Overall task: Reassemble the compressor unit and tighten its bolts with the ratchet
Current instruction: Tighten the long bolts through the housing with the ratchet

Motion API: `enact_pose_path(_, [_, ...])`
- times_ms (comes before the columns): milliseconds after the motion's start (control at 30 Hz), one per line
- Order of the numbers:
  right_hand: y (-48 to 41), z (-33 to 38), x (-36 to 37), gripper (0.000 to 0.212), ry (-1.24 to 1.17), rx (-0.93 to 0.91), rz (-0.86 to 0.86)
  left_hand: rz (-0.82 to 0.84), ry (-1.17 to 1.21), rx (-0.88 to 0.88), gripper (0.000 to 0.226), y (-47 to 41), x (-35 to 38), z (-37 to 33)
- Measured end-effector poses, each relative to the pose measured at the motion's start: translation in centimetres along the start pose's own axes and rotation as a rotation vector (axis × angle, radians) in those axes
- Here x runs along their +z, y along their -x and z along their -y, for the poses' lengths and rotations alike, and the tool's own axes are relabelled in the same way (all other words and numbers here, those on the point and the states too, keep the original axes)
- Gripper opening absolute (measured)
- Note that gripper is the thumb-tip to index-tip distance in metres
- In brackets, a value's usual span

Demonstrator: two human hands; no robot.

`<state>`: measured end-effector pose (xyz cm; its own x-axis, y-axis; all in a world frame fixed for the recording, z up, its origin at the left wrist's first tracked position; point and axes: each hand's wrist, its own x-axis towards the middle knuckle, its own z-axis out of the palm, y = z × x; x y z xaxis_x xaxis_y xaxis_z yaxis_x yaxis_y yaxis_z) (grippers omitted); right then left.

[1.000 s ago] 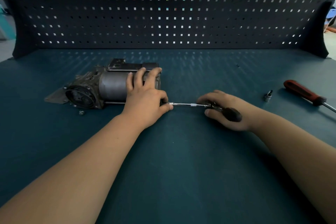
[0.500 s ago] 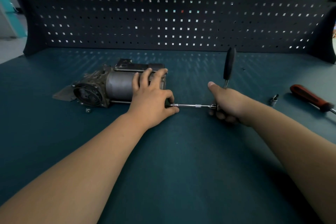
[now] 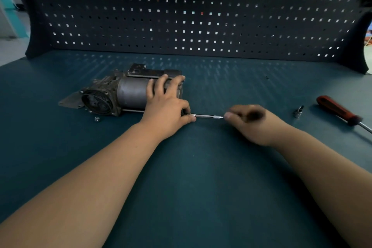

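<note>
The grey metal compressor unit lies on its side on the teal bench, left of centre, round end facing me. My left hand rests over its right end, fingers spread on the cylinder, thumb and forefinger pinching where the ratchet's extension meets the unit. The ratchet shows as a thin silver extension bar running right from the unit. My right hand is closed on its blurred dark handle at the bar's right end. The bolt itself is hidden under my left hand.
A small loose bolt or nut lies in front of the compressor. A spare socket stands to the right, with a red-handled screwdriver beyond it. A dark pegboard walls the back of the bench.
The ratchet handle, upright half a second ago, has swung back down toward me under my right hand, now motion-blurred. My left hand has stayed on the compressor.
</note>
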<state>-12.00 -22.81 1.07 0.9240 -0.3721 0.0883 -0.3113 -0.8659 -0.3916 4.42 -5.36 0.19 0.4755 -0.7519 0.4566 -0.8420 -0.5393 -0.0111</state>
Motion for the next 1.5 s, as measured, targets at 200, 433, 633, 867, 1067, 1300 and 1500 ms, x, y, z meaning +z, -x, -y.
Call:
enact_pose_path(200, [0.4,-0.2,0.2,0.038,0.223,-0.250,-0.122,-0.023,-0.008,-0.013,0.027,0.1,0.0,-0.2])
enact_pose_path(433, [0.0,-0.1,1.1,0.029,0.048,-0.185,-0.142,-0.039,-0.004,-0.009,0.027,0.1,0.2,-0.1])
enact_pose_path(633, [-2.7,1.6,0.0,0.058,-0.738,0.462,0.122,-0.021,0.009,0.004,0.029,0.0,0.2,0.1])
enact_pose_path(867, [-2.3,1.1,0.2,0.048,-0.837,0.432,0.190,-0.033,0.022,0.010,0.029,-0.1,0.3,0.2])
enact_pose_path(1067, [-0.7,0.1,0.8,0.022,-0.083,-0.087,-0.168,-0.025,0.017,0.003,0.028,-0.1,0.4,0.2])
enact_pose_path(1300, [-0.3,-0.5,0.6,0.029,0.280,-0.279,-0.167,-0.032,0.010,-0.026,0.030,-0.7,0.6,-0.2])
enact_pose_path(1500, [-0.9,-0.8,1.0,0.023,0.205,-0.231,-0.120,-0.062,-0.002,-0.035,0.030,-1.0,0.9,-0.1])
